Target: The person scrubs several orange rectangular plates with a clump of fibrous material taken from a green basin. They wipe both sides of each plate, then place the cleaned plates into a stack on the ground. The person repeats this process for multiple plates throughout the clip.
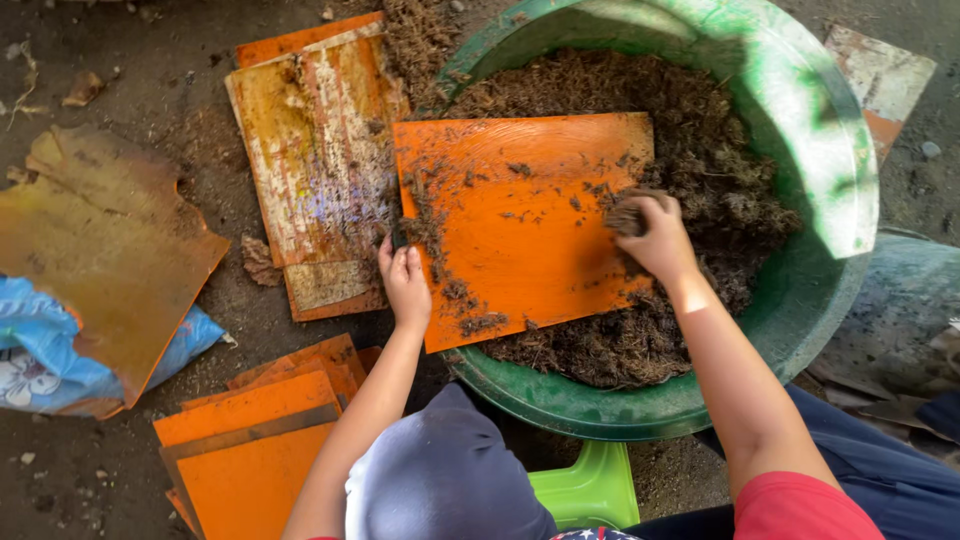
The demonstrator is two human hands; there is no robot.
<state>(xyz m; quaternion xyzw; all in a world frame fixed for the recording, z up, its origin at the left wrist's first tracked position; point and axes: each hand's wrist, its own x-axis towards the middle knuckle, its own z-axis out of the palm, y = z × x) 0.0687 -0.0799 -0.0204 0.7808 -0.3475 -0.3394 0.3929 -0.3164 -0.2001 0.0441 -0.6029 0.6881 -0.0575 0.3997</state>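
Orange board point(520, 220) lies across my green basin point(800, 120); my left hand point(405, 285) grips its edge, my right hand point(650, 235) clutches a fibre clump point(625, 215), scrubbing. Dirt streaks remain along the left.

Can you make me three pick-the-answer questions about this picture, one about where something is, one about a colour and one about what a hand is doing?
1. Where does the orange board lie?
A. Flat on the ground
B. Across the green basin
C. On the blue bag

2. What colour is the small stool under the basin?
A. Light green
B. Red
C. White

3. What is the right hand doing?
A. Resting open on the ground
B. Holding a stack of boards
C. Closed in a grip on a clump of brown fibre

Answers: 1 B, the board rests over the basin's brown fill. 2 A, the stool is light green. 3 C, the fingers curl around the clump, while the left hand holds the board's edge.
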